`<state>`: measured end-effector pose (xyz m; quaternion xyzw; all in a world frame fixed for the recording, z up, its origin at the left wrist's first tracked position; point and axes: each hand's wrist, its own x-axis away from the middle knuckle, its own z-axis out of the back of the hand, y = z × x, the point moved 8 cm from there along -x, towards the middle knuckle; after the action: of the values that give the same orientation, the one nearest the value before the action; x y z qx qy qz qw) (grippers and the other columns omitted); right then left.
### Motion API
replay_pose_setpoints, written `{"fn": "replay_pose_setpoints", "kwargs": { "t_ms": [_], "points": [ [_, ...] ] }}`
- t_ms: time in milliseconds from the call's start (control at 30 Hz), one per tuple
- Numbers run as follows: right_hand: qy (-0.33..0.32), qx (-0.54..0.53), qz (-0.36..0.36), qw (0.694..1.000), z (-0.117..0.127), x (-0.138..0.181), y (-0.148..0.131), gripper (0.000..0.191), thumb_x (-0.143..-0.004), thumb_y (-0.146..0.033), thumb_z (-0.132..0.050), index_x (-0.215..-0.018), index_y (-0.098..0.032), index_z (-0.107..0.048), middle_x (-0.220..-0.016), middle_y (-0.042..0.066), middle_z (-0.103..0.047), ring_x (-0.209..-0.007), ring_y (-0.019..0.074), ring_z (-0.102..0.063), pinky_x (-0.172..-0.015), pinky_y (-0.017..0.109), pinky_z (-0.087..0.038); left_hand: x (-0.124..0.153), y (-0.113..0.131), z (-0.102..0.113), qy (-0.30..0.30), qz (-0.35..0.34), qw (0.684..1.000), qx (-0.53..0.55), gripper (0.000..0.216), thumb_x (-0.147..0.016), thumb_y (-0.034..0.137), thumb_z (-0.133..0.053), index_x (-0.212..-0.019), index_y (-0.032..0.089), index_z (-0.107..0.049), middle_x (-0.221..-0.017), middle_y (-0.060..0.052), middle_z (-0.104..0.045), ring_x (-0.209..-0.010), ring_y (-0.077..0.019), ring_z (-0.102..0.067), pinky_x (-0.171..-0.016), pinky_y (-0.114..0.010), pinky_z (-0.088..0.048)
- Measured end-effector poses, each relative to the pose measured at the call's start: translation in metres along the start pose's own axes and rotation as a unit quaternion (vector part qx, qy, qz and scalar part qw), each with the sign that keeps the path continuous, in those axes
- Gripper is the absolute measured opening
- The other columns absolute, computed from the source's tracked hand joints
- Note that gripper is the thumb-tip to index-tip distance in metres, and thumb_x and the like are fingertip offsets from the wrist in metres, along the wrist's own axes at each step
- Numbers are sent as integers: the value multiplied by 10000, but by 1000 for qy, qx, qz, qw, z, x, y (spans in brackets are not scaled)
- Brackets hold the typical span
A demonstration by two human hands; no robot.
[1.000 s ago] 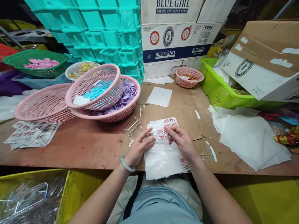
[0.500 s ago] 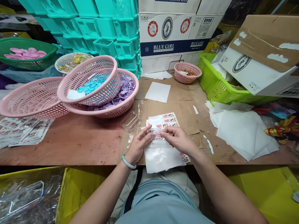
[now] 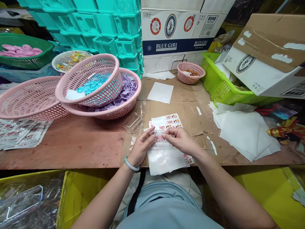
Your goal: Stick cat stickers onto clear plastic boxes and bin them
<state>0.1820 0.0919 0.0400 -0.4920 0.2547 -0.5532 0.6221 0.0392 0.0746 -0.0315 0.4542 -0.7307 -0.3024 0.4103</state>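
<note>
Over the front of the workbench, my left hand (image 3: 141, 147) pinches the left side of a small clear plastic case (image 3: 158, 136). The fingers of my right hand (image 3: 181, 139) are closed on its right side. Red print shows at the case, but I cannot tell if it is stuck on or seen through it. Sticker sheets (image 3: 175, 118) with red print and cartoon figures lie beneath my hands. A whitish, glossy backing sheet (image 3: 164, 162) covers their near part. Left of these lies another clear plastic case (image 3: 133, 123).
Pink baskets (image 3: 97, 115) with blue and purple pieces stand at the left, near more sticker sheets (image 3: 28, 135). White papers (image 3: 247, 133) and a lime-green crate (image 3: 221, 86) are at the right. Teal bins (image 3: 107, 25) and a carton (image 3: 171, 31) stand behind.
Both hands stay at the case, with only a slight shift of the right fingers. The whole view has moved a little.
</note>
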Motion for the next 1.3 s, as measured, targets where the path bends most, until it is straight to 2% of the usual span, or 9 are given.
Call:
{"fn": "replay_pose_setpoints", "kwargs": {
  "t_ms": [433, 567, 667, 767, 900, 1000, 1100, 1200, 1300],
  "points": [
    [-21, 29, 15, 999, -3, -3, -3, 313, -846, -408, -536, -644, -170, -561, -601, -54, -421, -555, 86, -349, -549, 222, -279, -1, 0, 1, -7, -10, 1000, -18, 528, -786, 361, -714, -1289, 272, -581, -1151, -52, -605, -1040, -162, -586, -950, -309, -455],
    [-6, 67, 13, 998, -1, -4, -7, 294, -848, -368, -539, -638, -166, -578, -593, -50, -467, -568, 92, -394, -569, 222, -303, -1, 4, 0, -2, -35, 997, -68, 528, -762, 350, -736, -1260, 255, -587, -1220, -72, -595, -1083, -190, -584, -950, -322, -461],
    [-1, 117, 15, 993, -3, -1, -11, 268, -857, -343, -543, -664, -172, -617, -616, -37, -528, -608, 105, -457, -591, 222, -323, -2, 7, -1, 24, -64, 991, -113, 516, -729, 338, -765, -1199, 224, -586, -1195, -81, -608, -1034, -183, -607, -932, -322, -472],
    [30, 178, 22, 983, -4, 6, -17, 232, -858, -375, -581, -729, -194, -644, -622, -34, -566, -594, 112, -485, -585, 225, -326, -2, 7, -1, 45, -84, 987, -128, 491, -742, 359, -747, -1172, 207, -565, -1169, -88, -616, -996, -180, -628, -914, -327, -487],
    [106, 255, 64, 959, -8, 21, -22, 267, -900, -435, -543, -845, -197, -652, -662, -2, -619, -568, 129, -527, -591, 242, -352, -3, 6, -2, 45, -96, 987, -124, 502, -748, 370, -739, -1177, 197, -545, -1201, -107, -605, -1021, -200, -636, -933, -351, -490],
    [142, 299, 106, 938, -10, 27, -23, 299, -935, -384, -489, -1100, -166, -611, -757, 39, -663, -598, 158, -577, -605, 261, -381, -3, 6, -2, 44, -98, 989, -103, 496, -747, 367, -738, -1171, 198, -543, -1174, -100, -619, -1023, -199, -638, -920, -344, -500],
    [151, 289, 101, 940, -3, 26, -18, 401, -939, -278, -451, -1319, -151, -463, -748, 23, -663, -600, 170, -598, -588, 262, -400, -3, 5, -2, 42, -97, 990, -88, 487, -748, 362, -734, -1171, 208, -546, -1158, -87, -626, -1019, -191, -636, -886, -316, -512],
    [142, 242, 110, 953, 2, 23, -14, 376, -943, -224, -419, -1316, -185, -449, -680, -18, -632, -605, 161, -605, -590, 247, -425, -2, 5, -2, 39, -104, 990, -90, 465, -756, 358, -726, -1164, 215, -553, -1164, -77, -618, -1039, -184, -619, -873, -292, -507],
    [160, 266, 147, 939, 2, 23, -11, 369, -955, -211, -402, -1320, -198, -452, -753, 8, -663, -665, 175, -631, -638, 267, -460, -2, 3, 1, 46, -110, 988, -96, 443, -756, 356, -725, -1144, 218, -562, -1134, -61, -614, -1007, -164, -614, -861, -272, -498]
  ]
}}
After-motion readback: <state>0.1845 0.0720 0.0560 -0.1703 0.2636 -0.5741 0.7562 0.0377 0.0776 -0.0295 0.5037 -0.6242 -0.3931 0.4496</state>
